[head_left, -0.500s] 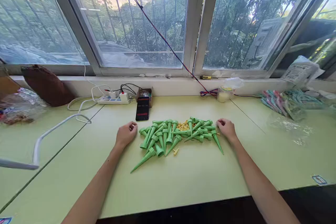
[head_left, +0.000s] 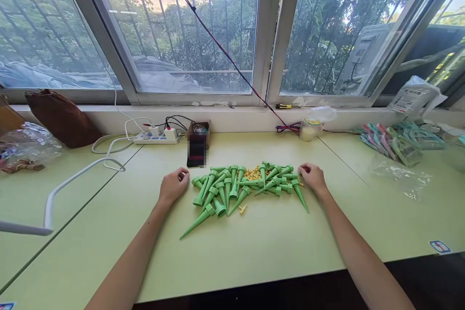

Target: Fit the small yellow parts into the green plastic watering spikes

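Note:
A heap of green plastic plant watering spikes (head_left: 210, 196), each with a ribbed collar and a long pointed tip, lies on the pale yellow-green table. Behind and among them is a pile of small yellow plastic pieces (head_left: 253, 174). One loose yellow piece (head_left: 243, 209) sits in front of the heap. My left hand (head_left: 174, 185) rests on the table just left of the spikes, its fingers loosely curled with nothing seen in them. On the other side, my right hand (head_left: 312, 177) lies curled beside the heap's right end, close to a spike; its inner fingers are partly hidden.
At the back stand a power strip (head_left: 156, 137), a small box (head_left: 202, 131) with a blurred phone (head_left: 196, 152) leaning on it, and a jar (head_left: 311, 129). Right are packs of coloured plastic items (head_left: 395, 140); left, a brown bag (head_left: 61, 118) and a white metal arm (head_left: 54, 203).

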